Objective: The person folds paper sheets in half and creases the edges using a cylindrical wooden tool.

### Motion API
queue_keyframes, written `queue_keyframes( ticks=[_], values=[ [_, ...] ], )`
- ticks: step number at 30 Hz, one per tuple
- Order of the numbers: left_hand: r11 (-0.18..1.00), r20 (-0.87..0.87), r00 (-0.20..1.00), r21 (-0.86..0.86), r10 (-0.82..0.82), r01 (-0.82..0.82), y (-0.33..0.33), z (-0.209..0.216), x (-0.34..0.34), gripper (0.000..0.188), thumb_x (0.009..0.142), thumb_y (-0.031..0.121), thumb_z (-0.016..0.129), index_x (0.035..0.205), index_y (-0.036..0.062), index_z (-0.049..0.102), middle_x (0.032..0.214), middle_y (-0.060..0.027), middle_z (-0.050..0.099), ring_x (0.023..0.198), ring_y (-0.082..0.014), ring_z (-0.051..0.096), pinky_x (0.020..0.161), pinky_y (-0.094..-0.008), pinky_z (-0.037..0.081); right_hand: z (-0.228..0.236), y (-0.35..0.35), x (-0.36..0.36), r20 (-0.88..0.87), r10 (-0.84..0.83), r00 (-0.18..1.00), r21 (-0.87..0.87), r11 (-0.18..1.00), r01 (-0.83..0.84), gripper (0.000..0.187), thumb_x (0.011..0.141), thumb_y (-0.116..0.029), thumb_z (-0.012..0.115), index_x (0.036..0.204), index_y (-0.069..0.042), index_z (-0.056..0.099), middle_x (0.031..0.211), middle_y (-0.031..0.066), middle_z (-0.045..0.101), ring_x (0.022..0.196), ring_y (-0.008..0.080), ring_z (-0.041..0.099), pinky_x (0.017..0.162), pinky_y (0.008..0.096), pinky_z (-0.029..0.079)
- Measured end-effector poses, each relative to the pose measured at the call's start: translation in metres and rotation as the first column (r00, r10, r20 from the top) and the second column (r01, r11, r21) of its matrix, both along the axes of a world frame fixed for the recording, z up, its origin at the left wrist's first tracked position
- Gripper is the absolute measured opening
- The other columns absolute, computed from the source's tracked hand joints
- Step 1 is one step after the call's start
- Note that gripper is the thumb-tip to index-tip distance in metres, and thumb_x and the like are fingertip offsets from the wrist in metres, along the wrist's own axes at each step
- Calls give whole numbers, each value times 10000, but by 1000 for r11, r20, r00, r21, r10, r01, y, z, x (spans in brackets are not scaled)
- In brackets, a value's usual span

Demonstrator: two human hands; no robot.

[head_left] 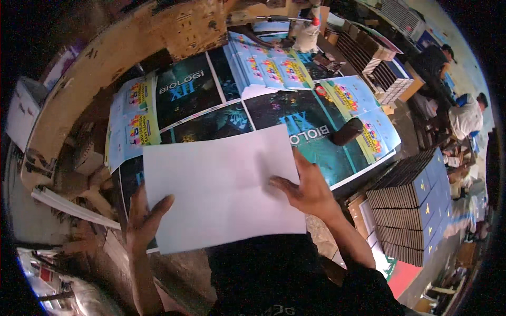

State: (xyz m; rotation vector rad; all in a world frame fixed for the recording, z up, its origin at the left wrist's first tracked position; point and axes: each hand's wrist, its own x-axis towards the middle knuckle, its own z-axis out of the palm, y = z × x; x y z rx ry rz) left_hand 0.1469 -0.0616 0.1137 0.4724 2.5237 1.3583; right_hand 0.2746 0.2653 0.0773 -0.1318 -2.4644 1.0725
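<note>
Both my hands hold a white sheet of paper (221,184) in front of me, its blank face toward me. My left hand (141,218) grips the left edge, thumb on top and fingers hidden behind. On the right edge, my right hand (303,187) pinches the sheet the same way. Beneath and beyond the paper lie large dark printed cover sheets (184,89) on the worktable. Light blue printed sheets (269,66) are piled at the far middle, with others at both sides. A dark rounded block (348,131) rests on the printed sheets right of my right hand.
Tall stacks of bound dark blue books (411,205) stand at the right. More book stacks (387,79) are farther back. A worn metal machine frame (105,58) curves round the far left. Two people (466,113) sit at the far right. A cloth-wrapped object (307,38) stands at the back.
</note>
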Motion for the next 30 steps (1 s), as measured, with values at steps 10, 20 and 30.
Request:
queue_keyframes(
  ticks=[10,20,30],
  values=[
    [878,-47,988,-453,145,-151,1,-53,-39,647,743,485,832,1125,-5,650,993,-196,703,908,-307,685,817,-432,532,-18,-14,-9,306,-60,950,-123,987,102,459,772,-278,841,1084,15,674,819,143,692,787,285,690,729,414,545],
    [951,4,969,-194,246,-240,8,-38,-30,762,772,543,782,1205,-49,575,1140,-271,621,1134,-381,577,947,-493,480,-29,-57,13,283,-286,915,422,894,149,655,906,-325,698,1337,93,438,1328,286,405,1195,423,439,1035,528,366],
    [860,-74,962,470,263,-199,9,-33,1,496,762,205,846,1155,1,622,1047,-90,671,896,-186,664,801,-317,559,2,-21,6,98,139,985,-577,815,-58,302,815,-35,776,1087,27,660,1005,97,701,910,171,670,797,309,559]
  ],
)
